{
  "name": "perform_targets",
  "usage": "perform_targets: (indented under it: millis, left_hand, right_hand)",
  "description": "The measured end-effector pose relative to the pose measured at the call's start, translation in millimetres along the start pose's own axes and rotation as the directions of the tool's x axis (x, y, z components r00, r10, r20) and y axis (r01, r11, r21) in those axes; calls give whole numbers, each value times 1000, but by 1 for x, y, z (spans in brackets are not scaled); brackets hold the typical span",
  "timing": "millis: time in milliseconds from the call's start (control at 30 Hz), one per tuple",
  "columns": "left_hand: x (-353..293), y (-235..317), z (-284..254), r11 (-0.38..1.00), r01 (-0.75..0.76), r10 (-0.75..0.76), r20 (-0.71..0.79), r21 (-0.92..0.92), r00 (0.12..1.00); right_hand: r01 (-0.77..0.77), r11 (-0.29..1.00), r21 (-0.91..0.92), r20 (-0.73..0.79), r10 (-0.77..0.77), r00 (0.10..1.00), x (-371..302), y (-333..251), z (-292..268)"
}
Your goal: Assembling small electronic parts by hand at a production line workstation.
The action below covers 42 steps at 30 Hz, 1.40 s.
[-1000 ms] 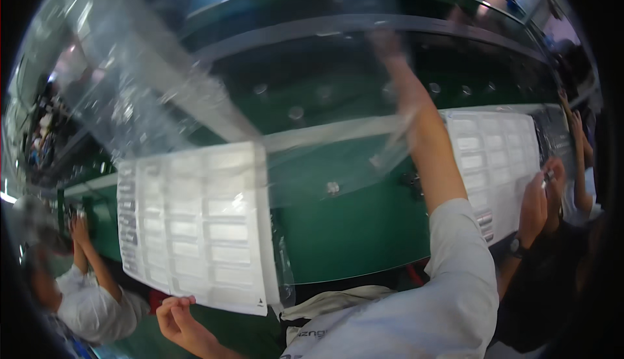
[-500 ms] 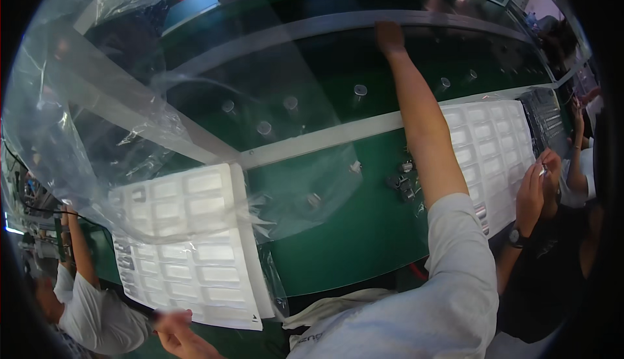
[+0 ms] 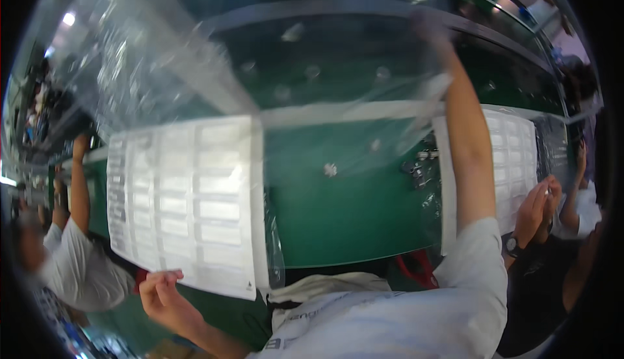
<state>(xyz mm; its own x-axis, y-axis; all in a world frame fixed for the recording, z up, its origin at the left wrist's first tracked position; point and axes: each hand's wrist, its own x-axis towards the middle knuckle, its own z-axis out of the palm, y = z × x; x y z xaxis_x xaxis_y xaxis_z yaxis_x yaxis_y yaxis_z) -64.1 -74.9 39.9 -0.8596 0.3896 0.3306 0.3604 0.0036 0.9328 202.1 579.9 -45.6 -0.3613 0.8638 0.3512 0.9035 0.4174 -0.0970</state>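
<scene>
My right arm reaches far across the green bench. My right hand (image 3: 430,28) is a blur near the far rail, behind a clear plastic sheet (image 3: 188,66), so its fingers cannot be made out. Below the near front corner of a white compartment tray (image 3: 259,229), my left hand (image 3: 166,300) has its fingers pinched together; whatever is between them, if anything, is hidden. Filmy plastic hangs over the left and middle, blurring what lies behind it. Small round silvery parts, such as one (image 3: 312,71), stand on the dark green belt beyond the pale rail.
Small pale pieces, including one (image 3: 330,170), lie on the green bench (image 3: 338,229). Dark metal parts (image 3: 419,170) sit beside a second white tray (image 3: 513,144). Co-workers sit on both sides; one person's hands (image 3: 536,206) are close to the right tray's edge.
My view has shifted, and the plastic sheet now spreads further right, across my right hand. That hand has become blurred. My left hand appears higher and further from the picture's lower edge.
</scene>
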Motion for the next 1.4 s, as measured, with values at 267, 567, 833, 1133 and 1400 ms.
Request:
perform_targets:
  millis: [267, 567, 833, 1133, 1400]
  left_hand:
    - [2, -8, -25, 977, -191, 198, -68, 96, 978]
    - [99, -81, -136, 595, -133, 428, -172, 793, 887]
    - [133, -139, -183, 561, -197, 245, 66, 804, 967]
    - [54, -60, -62, 861, 45, -62, -16, -507, 998]
    - [-35, -26, 91, 869, 312, -82, 509, -385, 857]
  right_hand:
    - [362, 846, 391, 29, -404, 914, -216, -117, -101]
    - [39, 894, 446, 163, -124, 979, -301, -127, -54]
    - [-14, 807, 590, 45, -16, 999, -301, -141, -102]
    - [-184, 42, 982, 185, -2, 983, -350, -185, -134]
    - [-477, -290, 830, 406, -273, 872, -363, -240, -136]
